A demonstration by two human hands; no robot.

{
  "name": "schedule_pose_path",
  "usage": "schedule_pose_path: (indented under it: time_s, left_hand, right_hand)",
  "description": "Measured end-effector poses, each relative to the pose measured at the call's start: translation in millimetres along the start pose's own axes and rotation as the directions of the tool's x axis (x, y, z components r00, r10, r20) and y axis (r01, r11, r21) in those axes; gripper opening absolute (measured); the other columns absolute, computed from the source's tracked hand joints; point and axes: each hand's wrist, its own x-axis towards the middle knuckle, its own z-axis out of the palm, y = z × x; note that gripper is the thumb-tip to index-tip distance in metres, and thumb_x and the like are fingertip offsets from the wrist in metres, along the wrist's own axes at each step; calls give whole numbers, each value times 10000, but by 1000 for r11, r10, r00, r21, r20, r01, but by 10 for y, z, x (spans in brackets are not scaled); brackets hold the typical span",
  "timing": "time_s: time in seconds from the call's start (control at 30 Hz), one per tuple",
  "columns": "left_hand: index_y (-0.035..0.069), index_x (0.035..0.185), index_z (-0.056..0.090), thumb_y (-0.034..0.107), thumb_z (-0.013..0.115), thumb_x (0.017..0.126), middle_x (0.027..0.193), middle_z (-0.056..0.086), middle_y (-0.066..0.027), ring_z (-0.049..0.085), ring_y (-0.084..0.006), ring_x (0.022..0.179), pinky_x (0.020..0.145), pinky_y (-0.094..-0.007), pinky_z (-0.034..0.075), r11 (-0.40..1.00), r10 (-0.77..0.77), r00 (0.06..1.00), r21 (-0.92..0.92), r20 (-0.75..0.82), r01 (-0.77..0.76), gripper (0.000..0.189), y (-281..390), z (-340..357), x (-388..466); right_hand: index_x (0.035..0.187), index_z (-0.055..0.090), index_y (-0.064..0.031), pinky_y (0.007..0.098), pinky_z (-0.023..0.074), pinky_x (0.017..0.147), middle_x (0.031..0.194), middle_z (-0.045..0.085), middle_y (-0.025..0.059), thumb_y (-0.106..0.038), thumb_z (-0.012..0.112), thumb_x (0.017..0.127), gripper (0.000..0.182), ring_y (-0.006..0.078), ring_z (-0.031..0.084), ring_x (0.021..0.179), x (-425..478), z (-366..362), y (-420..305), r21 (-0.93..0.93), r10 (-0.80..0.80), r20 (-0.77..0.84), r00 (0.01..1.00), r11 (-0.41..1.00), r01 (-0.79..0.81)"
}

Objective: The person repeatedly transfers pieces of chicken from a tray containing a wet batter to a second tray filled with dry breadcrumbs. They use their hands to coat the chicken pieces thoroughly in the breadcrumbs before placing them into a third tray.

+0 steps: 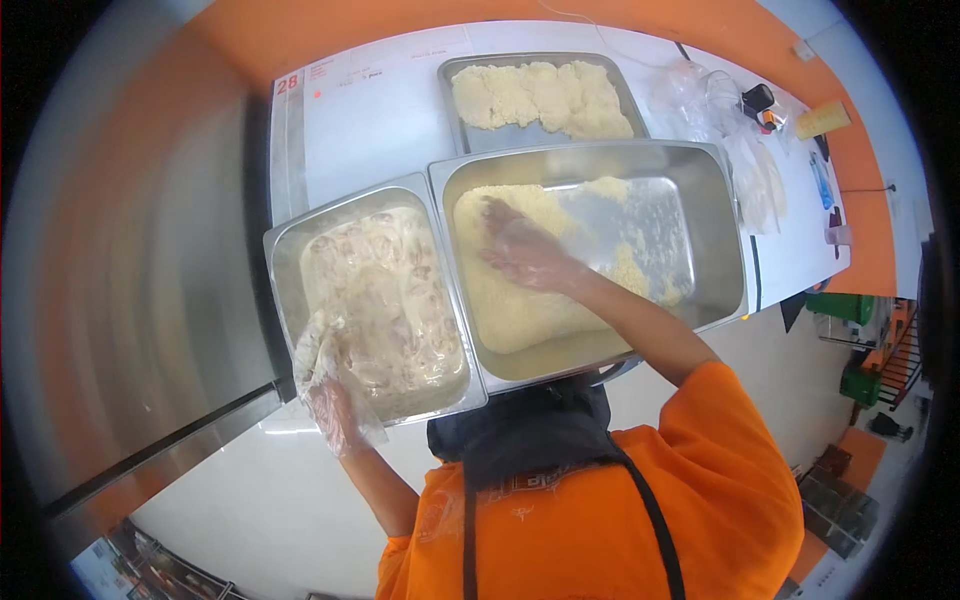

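Observation:
My left hand (330,390), in a clear plastic glove smeared with pale batter, is over the left side of a deep steel pan (279,262). Pieces of what looks like raw meat lie in wet batter (405,300) there; whether the fingers hold any is unclear. To the right, my right hand (525,251) rests on pale yellow breadcrumbs (517,315) in a larger steel pan (712,217), its fingers apart. The crumbs are heaped at this pan's left side, and bare metal shows at the right.
Behind the large pan, a shallow steel tray (495,137) carries crumb-coated pieces. Clear plastic bags (750,180), a black-handled item (757,97) and a yellowish roll (823,120) lie on the white table (367,135) at the right. A steel surface (172,285) rises at left.

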Motion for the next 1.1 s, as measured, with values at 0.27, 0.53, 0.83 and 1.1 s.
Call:
schedule_pose_path:
  time_s: [0.27,0.53,0.83,1.1]
  left_hand:
    - [12,1261,561,272,614,853,1277,544,-158,504,-263,1192,979,-348,403,969,-239,956,24,-171,246,486,119,74,2]
    - [-13,1268,544,283,615,862,1255,551,-162,529,-248,1156,974,-328,408,998,59,998,-37,-5,-60,507,-85,-40,21]
    - [152,1295,558,326,494,926,1297,556,-53,519,-216,1197,1015,-341,393,945,142,990,301,-17,-130,413,-112,-223,-304]
    - [41,1283,548,250,548,894,1246,559,-141,518,-229,1165,1016,-332,370,1000,23,988,-16,-154,-26,442,84,-316,-784]
  right_hand:
    - [1350,310,154,449,134,1144,1455,227,333,-462,469,914,771,426,190,1387,109,199,-116,-159,-39,-132,991,987,18]
    - [1372,344,84,437,129,1147,1475,236,287,-435,448,935,687,388,184,1402,-125,295,-40,-124,-18,-154,988,992,-1]
    - [1405,277,72,400,119,1159,1486,229,260,-404,502,900,730,358,170,1409,-120,417,89,-148,-58,-205,977,989,28]
    - [1403,282,78,391,152,1154,1494,218,250,-396,497,906,719,358,183,1405,-40,159,-115,-193,-2,35,999,981,9]
